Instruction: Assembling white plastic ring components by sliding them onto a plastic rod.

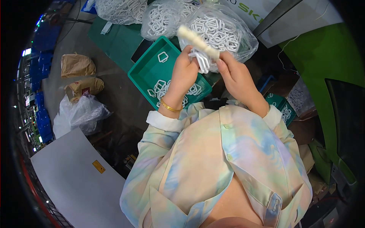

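Observation:
My left hand [184, 72] is closed around a small stack of white six-sided plastic frames [203, 62], held above a green bin. My right hand [237, 78] is closed at the lower right end of a cream-coloured, knobbed rod [197, 41], which slants across just beyond the frames. The kind of rod cannot be made out, and its gripped end is partly hidden by fingers. Below my left hand, the green bin [141, 72] holds a pile of loose white frames [161, 88] at its near end and a single frame [163, 57] farther back.
Clear plastic bags of white frames [216, 32] stand beyond the bin. Brown paper packages [78, 65] and a crumpled clear bag [81, 114] lie at left. A pale grey panel [72, 174] is at lower left. Another green bin [285, 110] is at right, near a green machine panel [323, 76].

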A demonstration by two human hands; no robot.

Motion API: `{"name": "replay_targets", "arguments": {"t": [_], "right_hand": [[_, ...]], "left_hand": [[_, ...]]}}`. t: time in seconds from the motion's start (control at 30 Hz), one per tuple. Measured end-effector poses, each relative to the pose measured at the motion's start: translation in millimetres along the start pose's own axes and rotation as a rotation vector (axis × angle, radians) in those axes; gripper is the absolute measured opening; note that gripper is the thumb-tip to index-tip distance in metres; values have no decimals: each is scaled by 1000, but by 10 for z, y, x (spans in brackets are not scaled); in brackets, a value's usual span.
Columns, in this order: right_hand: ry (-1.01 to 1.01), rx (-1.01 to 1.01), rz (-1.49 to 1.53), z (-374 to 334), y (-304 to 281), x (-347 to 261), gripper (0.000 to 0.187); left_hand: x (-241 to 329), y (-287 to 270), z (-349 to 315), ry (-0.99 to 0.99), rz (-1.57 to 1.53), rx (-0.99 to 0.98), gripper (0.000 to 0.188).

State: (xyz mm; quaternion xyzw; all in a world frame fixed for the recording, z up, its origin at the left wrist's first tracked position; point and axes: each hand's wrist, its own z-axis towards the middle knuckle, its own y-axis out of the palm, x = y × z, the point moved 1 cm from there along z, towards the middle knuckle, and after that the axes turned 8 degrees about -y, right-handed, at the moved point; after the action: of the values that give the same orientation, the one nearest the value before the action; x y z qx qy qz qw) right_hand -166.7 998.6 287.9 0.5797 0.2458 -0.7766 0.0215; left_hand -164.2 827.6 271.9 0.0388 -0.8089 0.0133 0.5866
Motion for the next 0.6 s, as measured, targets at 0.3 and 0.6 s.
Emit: {"name": "replay_targets", "arguments": {"t": [0.3,0.6], "right_hand": [[-74,-23,-355,-120,-17,51,13],[5,8,204,129,10,8,26]], "left_hand": [[-204,57,67,-632,-1305,-496,18],[4,233,4,-333,-1000,-379,27]]}}
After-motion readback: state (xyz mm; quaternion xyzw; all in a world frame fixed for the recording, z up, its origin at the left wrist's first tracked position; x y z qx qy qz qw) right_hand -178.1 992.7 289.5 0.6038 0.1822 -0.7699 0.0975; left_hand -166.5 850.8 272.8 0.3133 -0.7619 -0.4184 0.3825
